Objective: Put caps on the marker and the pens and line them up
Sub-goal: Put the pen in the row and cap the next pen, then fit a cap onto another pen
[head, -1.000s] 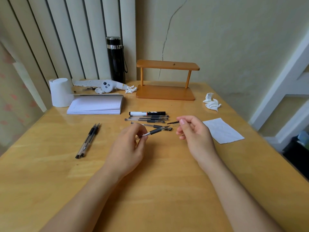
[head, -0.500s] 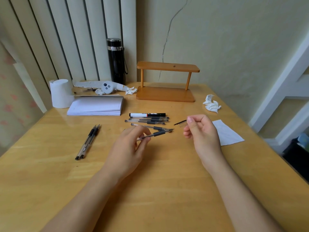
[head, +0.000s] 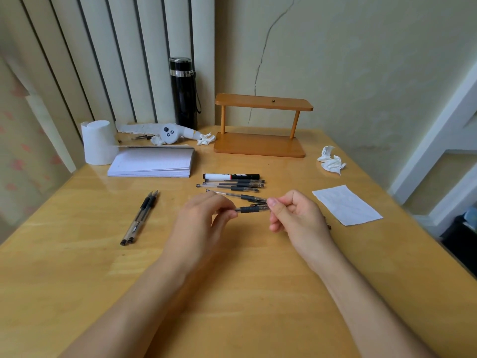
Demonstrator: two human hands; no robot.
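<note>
My left hand (head: pixel 204 220) pinches a clear pen with a black rubber grip (head: pixel 249 209) above the wooden table (head: pixel 232 293). My right hand (head: pixel 296 215) meets the pen's tip end, its thumb and fingers curled round a cap that is mostly hidden. Behind them lies another pen (head: pixel 237 196) on the table. Further back a black and white marker (head: pixel 231 176) lies beside a row of three pens (head: pixel 232 185). Two capped pens (head: pixel 140 218) lie side by side at the left.
A stack of white paper (head: pixel 152 162), a white roll (head: pixel 98 142), a black flask (head: pixel 183 93) and a wooden shelf (head: pixel 260 125) stand at the back. A crumpled tissue (head: pixel 331 161) and a flat white sheet (head: pixel 347 204) lie right.
My right hand, which held the cap apart to the right, has moved left to the tip of the pen in my left hand.
</note>
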